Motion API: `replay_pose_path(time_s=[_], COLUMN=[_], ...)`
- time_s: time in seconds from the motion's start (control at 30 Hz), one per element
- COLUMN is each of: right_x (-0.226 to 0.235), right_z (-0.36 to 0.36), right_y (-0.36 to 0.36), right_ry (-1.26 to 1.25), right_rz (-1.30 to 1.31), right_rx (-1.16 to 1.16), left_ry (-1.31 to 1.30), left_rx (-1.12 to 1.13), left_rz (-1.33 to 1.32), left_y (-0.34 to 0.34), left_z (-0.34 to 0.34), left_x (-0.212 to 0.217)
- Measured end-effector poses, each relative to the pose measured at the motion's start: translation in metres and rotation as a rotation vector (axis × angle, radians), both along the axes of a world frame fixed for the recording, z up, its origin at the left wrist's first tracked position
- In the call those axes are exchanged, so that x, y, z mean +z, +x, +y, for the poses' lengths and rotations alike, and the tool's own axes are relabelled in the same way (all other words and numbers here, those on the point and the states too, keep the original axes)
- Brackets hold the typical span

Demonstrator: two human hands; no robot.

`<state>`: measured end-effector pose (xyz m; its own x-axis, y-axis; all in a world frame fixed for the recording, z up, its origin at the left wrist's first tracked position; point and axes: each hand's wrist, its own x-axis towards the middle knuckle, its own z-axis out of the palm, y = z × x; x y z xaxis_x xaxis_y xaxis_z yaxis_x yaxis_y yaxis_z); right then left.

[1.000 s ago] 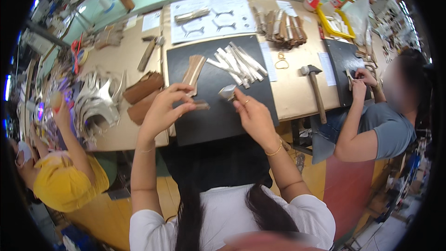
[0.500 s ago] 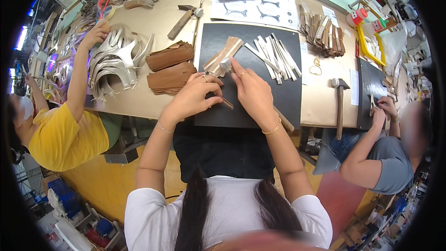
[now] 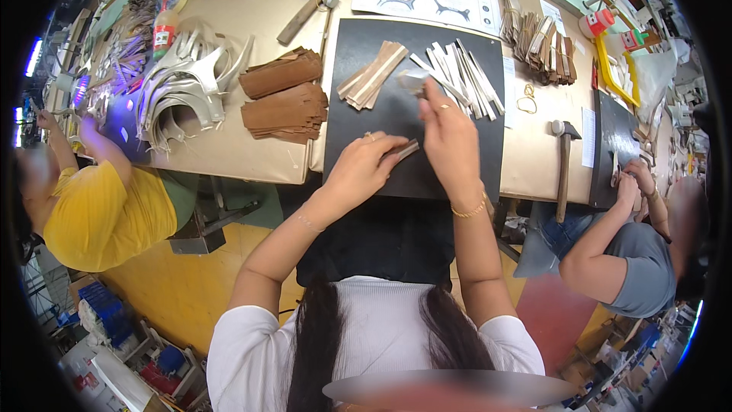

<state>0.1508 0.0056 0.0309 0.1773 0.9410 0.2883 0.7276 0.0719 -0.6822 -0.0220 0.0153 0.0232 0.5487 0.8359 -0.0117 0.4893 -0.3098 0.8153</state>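
On a black board (image 3: 488,156) in front of me, my left hand (image 3: 364,166) pinches a narrow brown and pale strip (image 3: 409,150) near the board's close edge. My right hand (image 3: 450,133) is closed around a hammer (image 3: 414,82). Its metal head is blurred by motion above the board, and the handle is mostly hidden by my hand. Beyond my hands lies a fanned pile of brown and whitish strips (image 3: 372,75). To its right, a loose group of white strips (image 3: 478,80) is spread out.
Two brown strip stacks (image 3: 284,112) lie left of the board, beside silvery curved pieces (image 3: 206,91). One spare hammer (image 3: 301,23) rests behind them; another hammer (image 3: 560,172) overhangs the right table edge. Tied bundles (image 3: 545,49) sit back right. Co-workers sit on both sides.
My right hand has lifted the hammer and moved right. My left hand has shifted right and slightly nearer with the strip. The left co-worker's arm has drawn back from the silvery pieces.
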Motion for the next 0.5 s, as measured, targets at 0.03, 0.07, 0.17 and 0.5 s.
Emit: replay_pose_path(time_s=[0.03, 0.07, 0.17, 0.5], right_x=[0.002, 0.004, 0.007, -0.005], right_z=[-0.011, -0.022, -0.057, -0.078], right_y=[0.009, 0.018, 0.035, 0.040], right_ry=[-0.024, -0.026, -0.131, -0.233], right_rz=[0.001, 0.001, -0.025, -0.128], right_rx=[-0.012, -0.012, -0.023, -0.019], left_ry=[0.092, 0.139, 0.266, 0.479], left_rx=[0.014, 0.030, 0.045, -0.042], left_rz=[-0.035, -0.022, 0.045, 0.148], left_y=[0.007, 0.013, 0.024, 0.029], left_z=[-0.002, -0.003, -0.002, 0.000], left_x=[-0.007, -0.013, -0.022, -0.027])
